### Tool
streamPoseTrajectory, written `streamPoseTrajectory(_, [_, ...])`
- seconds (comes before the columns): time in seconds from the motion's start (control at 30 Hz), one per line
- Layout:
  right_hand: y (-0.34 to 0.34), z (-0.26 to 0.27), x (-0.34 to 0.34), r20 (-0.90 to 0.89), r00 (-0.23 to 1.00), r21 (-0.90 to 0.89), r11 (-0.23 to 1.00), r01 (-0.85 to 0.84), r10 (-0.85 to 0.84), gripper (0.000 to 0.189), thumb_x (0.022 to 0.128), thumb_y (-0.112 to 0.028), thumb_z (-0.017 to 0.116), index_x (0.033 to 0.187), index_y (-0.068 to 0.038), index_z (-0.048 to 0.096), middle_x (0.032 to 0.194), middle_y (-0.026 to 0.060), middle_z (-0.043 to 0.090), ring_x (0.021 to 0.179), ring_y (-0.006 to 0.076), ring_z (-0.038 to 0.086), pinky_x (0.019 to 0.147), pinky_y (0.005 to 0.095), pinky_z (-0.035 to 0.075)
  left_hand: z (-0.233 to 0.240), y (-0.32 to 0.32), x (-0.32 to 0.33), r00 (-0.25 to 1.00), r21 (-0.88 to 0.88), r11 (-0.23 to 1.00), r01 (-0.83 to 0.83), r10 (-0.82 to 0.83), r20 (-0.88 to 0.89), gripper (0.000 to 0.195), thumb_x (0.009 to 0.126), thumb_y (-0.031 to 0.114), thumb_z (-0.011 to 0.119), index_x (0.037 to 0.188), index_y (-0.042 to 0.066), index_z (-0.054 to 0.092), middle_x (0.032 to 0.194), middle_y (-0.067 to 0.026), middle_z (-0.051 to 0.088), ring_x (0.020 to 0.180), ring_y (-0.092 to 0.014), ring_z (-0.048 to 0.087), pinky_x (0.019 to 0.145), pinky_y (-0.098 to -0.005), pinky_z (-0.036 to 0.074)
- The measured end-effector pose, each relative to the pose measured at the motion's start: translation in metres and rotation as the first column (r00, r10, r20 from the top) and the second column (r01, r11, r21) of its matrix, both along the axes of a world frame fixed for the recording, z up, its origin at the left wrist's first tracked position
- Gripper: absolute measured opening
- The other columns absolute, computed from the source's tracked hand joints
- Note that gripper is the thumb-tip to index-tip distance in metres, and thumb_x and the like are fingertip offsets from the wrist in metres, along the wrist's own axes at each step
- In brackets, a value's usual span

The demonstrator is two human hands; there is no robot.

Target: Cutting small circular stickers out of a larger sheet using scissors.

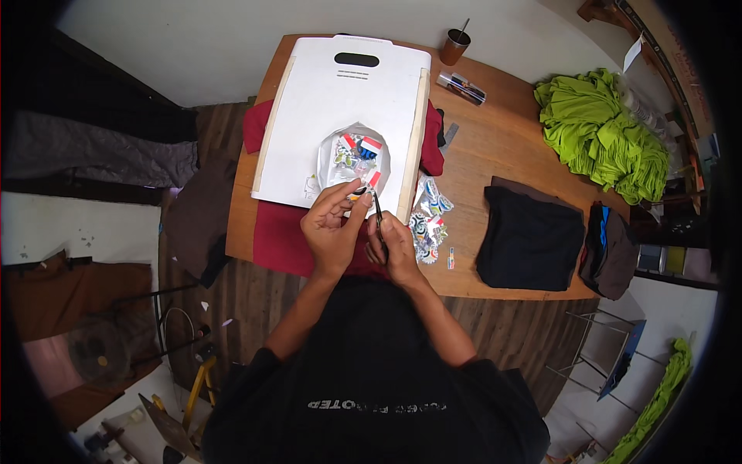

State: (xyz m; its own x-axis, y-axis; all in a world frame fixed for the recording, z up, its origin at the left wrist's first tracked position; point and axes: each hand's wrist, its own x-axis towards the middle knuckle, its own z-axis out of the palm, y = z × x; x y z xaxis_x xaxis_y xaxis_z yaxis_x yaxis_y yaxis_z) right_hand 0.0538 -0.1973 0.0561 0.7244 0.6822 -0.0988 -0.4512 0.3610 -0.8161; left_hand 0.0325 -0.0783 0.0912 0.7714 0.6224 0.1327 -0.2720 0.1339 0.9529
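Observation:
My left hand [335, 223] pinches a small printed piece between thumb and fingertips, over the near edge of a round tray [325, 152]. In my right hand [395, 243] is a pair of dark-handled scissors [378, 216], its tip close to the left fingertips; whether the blades are apart is too small to tell. Colourful printed cutouts [346, 155], some red and white, lie in the tray. It rests on a large white board [324, 95] with a slot near its far edge. Dark red cloth [281, 243] shows under the board.
More cutouts [428, 229] lie right of the board on the wooden table [464, 156]. Folded black cloth [533, 235], a lime green fabric pile [606, 133], a metal ruler [450, 134], a packaged roll [462, 88] and a brown cup [455, 47] are also there.

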Motion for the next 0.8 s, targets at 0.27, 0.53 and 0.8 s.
streamPoseTrajectory(0.27, [-0.0005,0.002,0.0011,0.015,1.0,-0.002,1.0,-0.001,0.001,0.036,0.106,-0.036,0.034,0.094,-0.006,0.047,0.055,-0.0036,0.032,0.045,0.0059,0.027,0.045,0.0236,0.024,-0.0009,0.0016,0.0,1.0,-0.011,1.0,0.005,-0.005,0.001,0.03,0.085,-0.011,0.066,0.115,-0.01,0.063,0.113,-0.0153,0.062,0.092,-0.015,0.066,0.077,-0.0227,0.054])
streamPoseTrajectory(0.53, [-0.0001,0.0003,0.0018,0.002,1.0,0.008,1.0,-0.005,0.005,0.036,0.106,-0.038,0.034,0.094,-0.006,0.047,0.056,-0.0036,0.032,0.046,0.0059,0.026,0.045,0.0236,0.024,0.0006,0.0008,0.0017,0.999,-0.012,0.999,0.029,-0.029,0.031,0.03,0.086,-0.011,0.065,0.116,-0.01,0.062,0.114,-0.0152,0.061,0.094,-0.015,0.065,0.079,-0.0236,0.054])
streamPoseTrajectory(0.8, [0.0004,0.0008,0.002,0.026,1.0,-0.005,1.0,0.011,-0.011,0.036,0.106,-0.037,0.034,0.095,-0.006,0.048,0.055,-0.0041,0.032,0.045,0.0058,0.025,0.045,0.0234,0.024,-0.0004,-0.0003,0.001,0.999,-0.019,0.999,0.038,-0.038,0.023,0.03,0.087,-0.01,0.065,0.117,-0.01,0.062,0.114,-0.0154,0.061,0.095,-0.015,0.065,0.081,-0.0241,0.054])
